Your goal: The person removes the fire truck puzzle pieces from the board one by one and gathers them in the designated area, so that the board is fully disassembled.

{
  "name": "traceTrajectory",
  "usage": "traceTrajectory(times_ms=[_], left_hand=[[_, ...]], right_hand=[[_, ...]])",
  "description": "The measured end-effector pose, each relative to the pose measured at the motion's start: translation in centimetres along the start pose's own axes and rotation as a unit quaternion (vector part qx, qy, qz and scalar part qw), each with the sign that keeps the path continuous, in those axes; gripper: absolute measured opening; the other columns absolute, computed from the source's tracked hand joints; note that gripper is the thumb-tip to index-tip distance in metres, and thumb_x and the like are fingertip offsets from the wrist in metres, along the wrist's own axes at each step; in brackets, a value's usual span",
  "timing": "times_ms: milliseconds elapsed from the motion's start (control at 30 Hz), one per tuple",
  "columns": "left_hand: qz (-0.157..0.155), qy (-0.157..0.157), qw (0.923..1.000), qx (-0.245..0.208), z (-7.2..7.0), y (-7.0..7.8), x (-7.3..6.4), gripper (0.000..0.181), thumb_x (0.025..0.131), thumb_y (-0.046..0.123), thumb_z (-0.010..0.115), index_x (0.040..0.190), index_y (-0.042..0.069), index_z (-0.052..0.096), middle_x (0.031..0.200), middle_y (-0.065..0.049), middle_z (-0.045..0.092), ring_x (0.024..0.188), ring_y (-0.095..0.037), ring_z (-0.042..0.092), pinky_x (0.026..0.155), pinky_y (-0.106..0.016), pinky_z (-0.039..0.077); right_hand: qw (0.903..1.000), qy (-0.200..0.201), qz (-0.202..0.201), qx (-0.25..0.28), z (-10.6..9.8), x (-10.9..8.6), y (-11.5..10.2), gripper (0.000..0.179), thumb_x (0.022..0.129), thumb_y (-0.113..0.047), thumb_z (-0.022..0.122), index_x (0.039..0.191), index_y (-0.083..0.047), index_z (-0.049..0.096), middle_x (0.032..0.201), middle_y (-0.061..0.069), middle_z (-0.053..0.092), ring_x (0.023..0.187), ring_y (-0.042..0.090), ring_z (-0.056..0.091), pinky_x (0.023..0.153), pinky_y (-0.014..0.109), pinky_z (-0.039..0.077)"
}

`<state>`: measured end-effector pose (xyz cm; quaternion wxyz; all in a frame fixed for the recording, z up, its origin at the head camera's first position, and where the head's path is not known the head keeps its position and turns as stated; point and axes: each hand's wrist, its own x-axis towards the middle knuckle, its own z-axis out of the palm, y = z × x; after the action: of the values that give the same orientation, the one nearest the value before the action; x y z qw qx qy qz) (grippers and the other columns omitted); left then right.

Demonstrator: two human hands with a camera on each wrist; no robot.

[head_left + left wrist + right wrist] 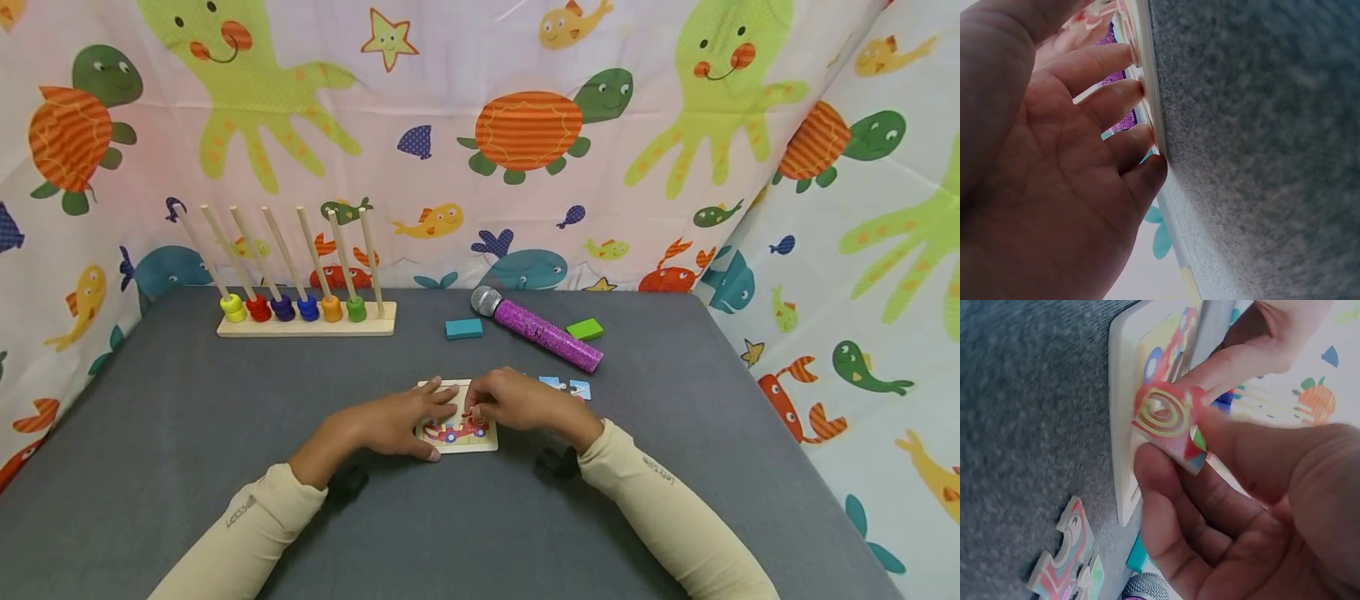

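A wooden puzzle board (468, 450) lies on the grey table, its fitted pieces showing part of a red vehicle with blue wheels. My left hand (397, 419) rests on the board's left side with fingers extended; in the left wrist view the fingertips (1127, 92) touch its edge. Over the board's right part, my right hand (525, 402) pinches a red puzzle piece (1163, 411) with yellow rings between thumb and fingers. The piece is tilted just above the board. Beyond the right hand lie loose puzzle pieces (579, 389), partly hidden by it.
Behind the board lies a purple glitter microphone (547, 335), between a teal block (463, 329) and a green block (585, 329). A wooden peg stand (307, 330) with coloured rings is at the back left. Patterned sea-animal cloth (420, 100) hangs around the table.
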<state>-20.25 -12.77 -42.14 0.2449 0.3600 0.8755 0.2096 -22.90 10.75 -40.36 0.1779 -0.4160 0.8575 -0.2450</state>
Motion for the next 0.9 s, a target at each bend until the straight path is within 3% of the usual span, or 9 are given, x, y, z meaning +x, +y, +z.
traceTrajectory(times_ms=[167,533,667,900], left_hand=[[-0.005,-0.002,1.0,-0.008,0.1,-0.1,-0.2,0.072,0.089,0.034,0.072,0.15,0.014,0.039,0.161,0.0,0.016,0.147,-0.03,0.001,0.113,-0.053,0.016],[0.011,0.0,0.9999,-0.008,0.1,-0.1,0.0,0.073,0.089,0.034,0.072,0.149,0.008,0.039,0.161,-0.006,0.017,0.147,-0.033,0.002,0.113,-0.054,0.016],[0.012,-0.002,0.9998,-0.014,0.0,0.0,-0.1,0.073,0.089,0.032,0.072,0.149,0.007,0.039,0.161,-0.008,0.017,0.147,-0.034,0.002,0.113,-0.055,0.015],[0.009,-0.004,0.9998,-0.018,0.0,0.1,0.0,0.073,0.089,0.033,0.072,0.149,0.008,0.04,0.161,-0.007,0.017,0.147,-0.034,0.002,0.113,-0.055,0.015]], right_hand=[[0.9981,0.035,-0.007,-0.05,0.1,0.4,-0.3,0.008,0.094,-0.004,0.062,0.089,-0.009,0.067,0.077,-0.006,0.059,0.066,0.007,0.05,0.062,0.026,0.042],[0.9969,0.059,0.05,-0.014,-0.9,-1.3,0.8,0.01,0.096,-0.005,0.061,0.097,-0.007,0.07,0.085,-0.002,0.065,0.072,0.009,0.054,0.068,0.026,0.047],[0.9975,0.049,0.044,-0.027,-1.3,-1.8,1.3,0.013,0.094,-0.002,0.061,0.097,-0.007,0.072,0.087,-0.003,0.066,0.075,0.009,0.055,0.072,0.027,0.049],[0.9994,0.032,0.011,-0.005,-1.7,-2.8,2.5,0.014,0.094,-0.002,0.061,0.101,-0.004,0.073,0.088,-0.003,0.067,0.071,0.006,0.055,0.069,0.026,0.05]])
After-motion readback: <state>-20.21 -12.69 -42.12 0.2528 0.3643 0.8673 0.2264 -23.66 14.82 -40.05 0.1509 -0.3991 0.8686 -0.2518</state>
